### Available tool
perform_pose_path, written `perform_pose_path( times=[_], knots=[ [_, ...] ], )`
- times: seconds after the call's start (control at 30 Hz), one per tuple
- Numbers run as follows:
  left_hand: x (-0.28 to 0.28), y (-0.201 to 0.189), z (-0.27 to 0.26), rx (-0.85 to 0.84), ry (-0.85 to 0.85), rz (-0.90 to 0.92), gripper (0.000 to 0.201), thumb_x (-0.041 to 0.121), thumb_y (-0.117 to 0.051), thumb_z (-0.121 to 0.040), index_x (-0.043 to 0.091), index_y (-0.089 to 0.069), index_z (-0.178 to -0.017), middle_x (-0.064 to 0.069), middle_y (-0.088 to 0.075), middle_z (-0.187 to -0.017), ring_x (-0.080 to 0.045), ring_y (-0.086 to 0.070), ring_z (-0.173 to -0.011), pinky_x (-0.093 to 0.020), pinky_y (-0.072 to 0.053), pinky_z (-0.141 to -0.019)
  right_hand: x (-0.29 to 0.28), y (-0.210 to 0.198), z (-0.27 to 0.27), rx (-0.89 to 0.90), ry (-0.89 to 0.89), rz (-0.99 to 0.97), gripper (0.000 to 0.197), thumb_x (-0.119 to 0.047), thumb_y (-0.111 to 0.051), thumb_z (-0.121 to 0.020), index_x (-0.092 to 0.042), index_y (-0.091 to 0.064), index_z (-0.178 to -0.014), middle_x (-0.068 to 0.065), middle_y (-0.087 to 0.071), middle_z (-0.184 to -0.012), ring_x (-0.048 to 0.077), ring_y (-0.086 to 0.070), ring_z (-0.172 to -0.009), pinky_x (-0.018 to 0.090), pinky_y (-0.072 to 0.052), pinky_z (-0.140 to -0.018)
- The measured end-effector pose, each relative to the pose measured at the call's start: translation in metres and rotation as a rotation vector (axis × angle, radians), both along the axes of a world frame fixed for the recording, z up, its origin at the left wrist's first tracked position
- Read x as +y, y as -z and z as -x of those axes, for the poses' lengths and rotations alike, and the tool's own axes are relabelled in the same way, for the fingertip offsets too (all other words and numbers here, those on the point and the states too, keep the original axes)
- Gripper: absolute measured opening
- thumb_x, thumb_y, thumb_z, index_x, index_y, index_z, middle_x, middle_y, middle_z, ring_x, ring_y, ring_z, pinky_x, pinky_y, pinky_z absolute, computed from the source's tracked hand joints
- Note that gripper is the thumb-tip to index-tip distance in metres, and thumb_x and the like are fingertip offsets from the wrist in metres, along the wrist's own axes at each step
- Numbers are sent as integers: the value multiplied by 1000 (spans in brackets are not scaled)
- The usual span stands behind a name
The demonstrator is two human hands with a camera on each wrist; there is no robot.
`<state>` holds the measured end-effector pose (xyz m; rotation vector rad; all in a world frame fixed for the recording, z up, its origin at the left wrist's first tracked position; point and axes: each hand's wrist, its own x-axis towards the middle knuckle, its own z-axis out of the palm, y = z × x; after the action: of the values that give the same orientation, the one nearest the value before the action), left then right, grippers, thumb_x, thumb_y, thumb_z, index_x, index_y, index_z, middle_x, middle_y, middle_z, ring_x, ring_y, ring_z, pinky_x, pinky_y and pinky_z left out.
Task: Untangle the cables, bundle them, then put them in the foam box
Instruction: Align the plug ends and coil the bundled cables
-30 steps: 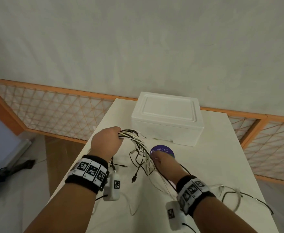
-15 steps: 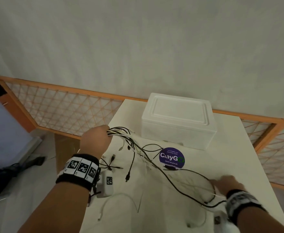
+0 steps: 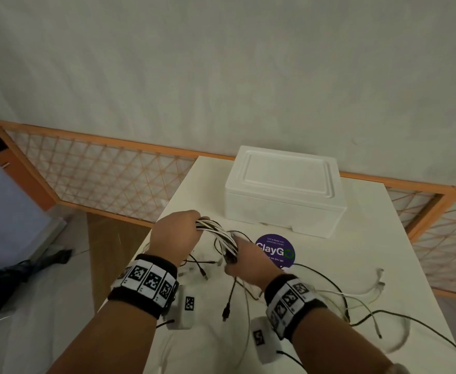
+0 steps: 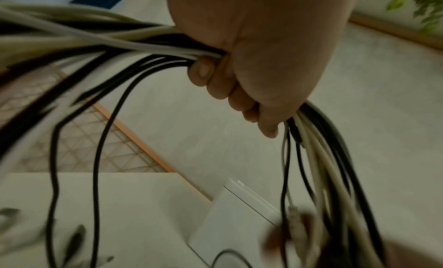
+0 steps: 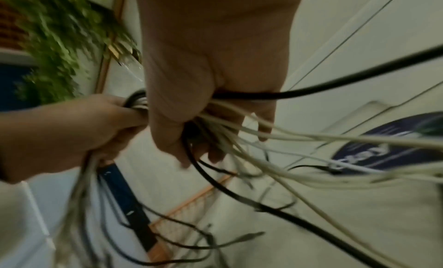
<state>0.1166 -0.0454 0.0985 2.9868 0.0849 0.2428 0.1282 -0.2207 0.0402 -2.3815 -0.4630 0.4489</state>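
A bundle of black and white cables (image 3: 217, 233) hangs above the white table (image 3: 383, 238). My left hand (image 3: 179, 236) grips one end of the gathered cables (image 4: 167, 52) in a fist. Just to its right, my right hand (image 3: 244, 261) curls its fingers (image 5: 213, 152) round the same cables (image 5: 215, 124). Loose ends trail off to the right over the table (image 3: 356, 295) and dangle below the hands. The white foam box (image 3: 285, 188) stands at the table's far side with its lid on.
A round purple ClayGo sticker (image 3: 275, 251) lies on the table in front of the box. An orange-framed lattice fence (image 3: 100, 182) runs behind and beside the table. The table's left edge is close to my left hand. Something dark lies on the floor (image 3: 27, 268).
My right hand has come back from the table's right side to the bundle beside my left hand and gathered more cable. The left hand has held its grip.
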Motion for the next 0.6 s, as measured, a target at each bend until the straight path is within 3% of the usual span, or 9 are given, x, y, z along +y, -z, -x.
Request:
perform_pose_path(
  times=[0.03, 0.13, 0.2, 0.27, 0.33, 0.43, 0.53, 0.6],
  knots=[
    [6, 1, 1, 14, -21, 6, 36, 46, -37, -98, 20, -55, -80, 2, -55, -72, -19, -52, -72, -27, -35, -59, -12, 10, 0, 30, -13, 98, 31, -21, -67, -72, -24, -53, -100, -5, -61, -91, 20, -61, -88, 34, -53, -81],
    [25, 7, 0, 39, -67, 40, 27, 36, -42, -96, 21, -50, -75, 4, -47, -66, -19, -53, -71, -26, -37, -59, -68, 39, 8, 80, 20, 390, 29, -29, -63, -73, -26, -56, -101, -3, -63, -98, 22, -62, -96, 30, -48, -81],
    [27, 12, 1, 78, -54, 5, 20, 28, -44, -94, 21, -50, -76, 6, -45, -66, -18, -51, -71, -26, -37, -60, -108, 49, 15, 58, 105, 468, 14, -30, -59, -72, -29, -51, -83, -10, -58, -81, 19, -61, -95, 27, -40, -77],
    [19, 20, 2, 112, -35, -9, 15, 24, -45, -92, 22, -50, -79, 7, -46, -68, -17, -49, -70, -26, -36, -59, -139, 48, 15, -26, 155, 541, 12, -31, -55, -73, -29, -44, -75, -10, -49, -68, 16, -62, -94, 28, -35, -78],
    [15, 25, 0, 116, -44, 9, 15, 24, -43, -92, 21, -52, -80, 6, -48, -70, -18, -51, -71, -26, -36, -59, -165, 42, 16, -99, 228, 674, 10, -32, -53, -73, -31, -49, -83, -10, -51, -71, 12, -61, -97, 31, -32, -81],
    [29, 26, -7, 100, -103, 87, 16, 26, -44, -91, 22, -51, -77, 3, -56, -75, -23, -59, -76, -29, -47, -65, -218, 37, 32, -99, 408, 882, 14, -32, -52, -76, -34, -55, -89, -11, -60, -83, 10, -56, -101, 34, -34, -88],
    [46, 24, -8, 115, -149, 119, 17, 24, -44, -90, 20, -52, -75, -2, -61, -78, -23, -59, -73, -35, -52, -70, -272, 41, 48, 26, 621, 918, 16, -25, -46, -81, -36, -54, -89, -15, -60, -96, 12, -50, -98, 43, -29, -105],
    [45, 25, -6, 138, -132, 87, 14, 25, -45, -91, 20, -52, -79, -3, -63, -83, -23, -59, -76, -31, -50, -68, -281, 36, 48, 98, 623, 891, 17, -25, -48, -84, -37, -54, -95, -11, -58, -99, 15, -45, -92, 49, -25, -108]
  ],
)
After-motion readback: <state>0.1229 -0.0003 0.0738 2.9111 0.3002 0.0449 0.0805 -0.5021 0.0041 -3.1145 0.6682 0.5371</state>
